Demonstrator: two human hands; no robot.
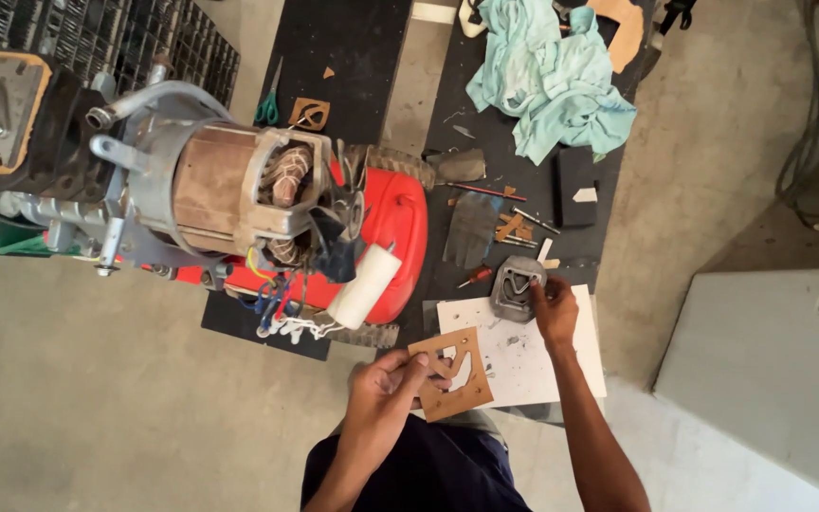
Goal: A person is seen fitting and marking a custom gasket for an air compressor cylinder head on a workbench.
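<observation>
My left hand (386, 384) holds a brown cardboard-like gasket sheet (457, 374) with cut-out openings, low in the middle of the view. My right hand (555, 308) grips a grey metal cover plate (516, 287) that rests at the far edge of a white sheet (533, 365) on the floor. Just left of both hands stands a red air compressor tank (398, 223) with a bare electric motor (229, 190) on top and a white cylindrical capacitor (364, 286) hanging by wires.
A black mat (509, 152) holds a light-blue rag (552, 81), a glove (471, 228), a red-handled screwdriver (474, 277) and small tools. Green scissors (267, 104) and another cut gasket (309, 114) lie on a second mat. A grey panel (770, 370) stands at right.
</observation>
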